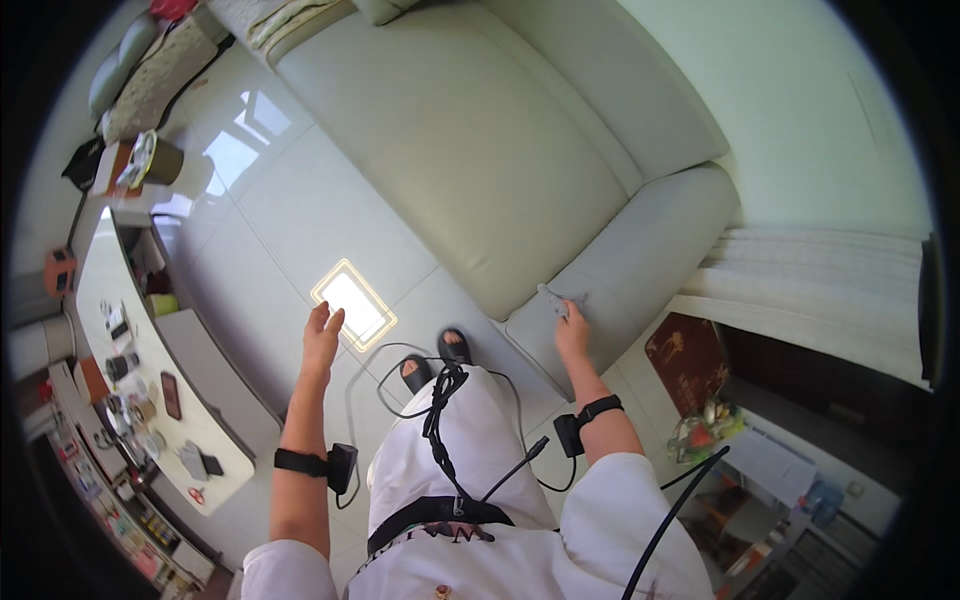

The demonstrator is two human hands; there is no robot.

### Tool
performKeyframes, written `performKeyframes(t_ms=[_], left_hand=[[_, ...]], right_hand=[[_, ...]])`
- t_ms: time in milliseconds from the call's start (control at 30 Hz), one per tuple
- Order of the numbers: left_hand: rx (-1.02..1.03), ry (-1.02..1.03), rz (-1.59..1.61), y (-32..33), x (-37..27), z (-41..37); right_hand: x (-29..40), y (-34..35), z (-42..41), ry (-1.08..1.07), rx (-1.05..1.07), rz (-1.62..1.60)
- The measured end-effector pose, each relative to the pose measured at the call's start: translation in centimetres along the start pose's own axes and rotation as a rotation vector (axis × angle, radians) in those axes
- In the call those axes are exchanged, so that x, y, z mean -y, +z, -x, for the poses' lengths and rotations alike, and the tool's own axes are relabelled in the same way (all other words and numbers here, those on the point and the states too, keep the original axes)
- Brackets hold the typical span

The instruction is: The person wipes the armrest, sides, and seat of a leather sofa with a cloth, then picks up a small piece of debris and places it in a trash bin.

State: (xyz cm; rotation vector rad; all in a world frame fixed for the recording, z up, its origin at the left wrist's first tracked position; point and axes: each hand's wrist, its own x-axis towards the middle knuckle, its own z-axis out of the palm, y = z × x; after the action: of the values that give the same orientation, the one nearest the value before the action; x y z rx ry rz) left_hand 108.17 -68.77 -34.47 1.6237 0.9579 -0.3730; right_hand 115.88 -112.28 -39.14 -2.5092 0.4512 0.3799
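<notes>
My right hand (pixel 572 330) is closed on a small grey item (pixel 561 300), perhaps a crumpled cloth, too small to make out. It is over the front end of the arm (pixel 637 247) of a grey-green sofa; whether the item touches the upholstery I cannot tell. The wide seat cushion (pixel 457 150) spreads out beyond. My left hand (pixel 321 337) hangs above the tiled floor with fingers apart and nothing in it. Behind its fingertips, a bright rectangle of light (pixel 356 304) with a yellowish border shows on the tiles.
To the left stands a long pale table (pixel 225 465) bearing a phone (pixel 171 396), red-handled scissors (pixel 196 495) and several small items. A bin (pixel 161 161) is farther up. Black cables (pixel 446 382) dangle before my legs. A brown-red panel (pixel 682 360) and a plastic bag (pixel 705 435) are at right.
</notes>
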Motion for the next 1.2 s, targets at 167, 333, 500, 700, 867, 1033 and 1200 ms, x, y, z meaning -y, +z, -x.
performKeyframes(t_ms=[167, 333, 500, 700, 867, 1033, 1200], left_hand=[[0.147, 0.052, -0.248, 1.4, -5.1, -5.7], [0.174, 0.14, -0.504, 5.5, -13.7, -10.2], [0.204, 0.195, -0.718, 7.9, -19.6, -17.0], [0.262, 0.501, -0.917, 16.8, -23.1, -26.9], [0.255, 0.586, -1.139, 24.7, -23.8, -33.6], [0.143, 0.936, -1.236, 34.3, -25.1, -40.9], [-0.102, 0.945, -1.341, 44.2, -28.2, -44.7]], right_hand=[[1.7, 4.9, -1.5, 0.194, -0.162, -0.425], [0.3, 8.4, -6.0, 0.54, -0.287, -0.819], [5.9, 4.4, -11.0, 0.447, -0.413, -0.518], [1.8, 9.5, -15.5, 0.143, -0.154, 0.079], [5.2, 13.1, -14.8, 0.285, -0.1, 0.165], [3.8, 15.7, -15.2, 0.26, -0.242, 0.162], [2.5, 15.8, -16.9, 0.36, -0.326, 0.164]])
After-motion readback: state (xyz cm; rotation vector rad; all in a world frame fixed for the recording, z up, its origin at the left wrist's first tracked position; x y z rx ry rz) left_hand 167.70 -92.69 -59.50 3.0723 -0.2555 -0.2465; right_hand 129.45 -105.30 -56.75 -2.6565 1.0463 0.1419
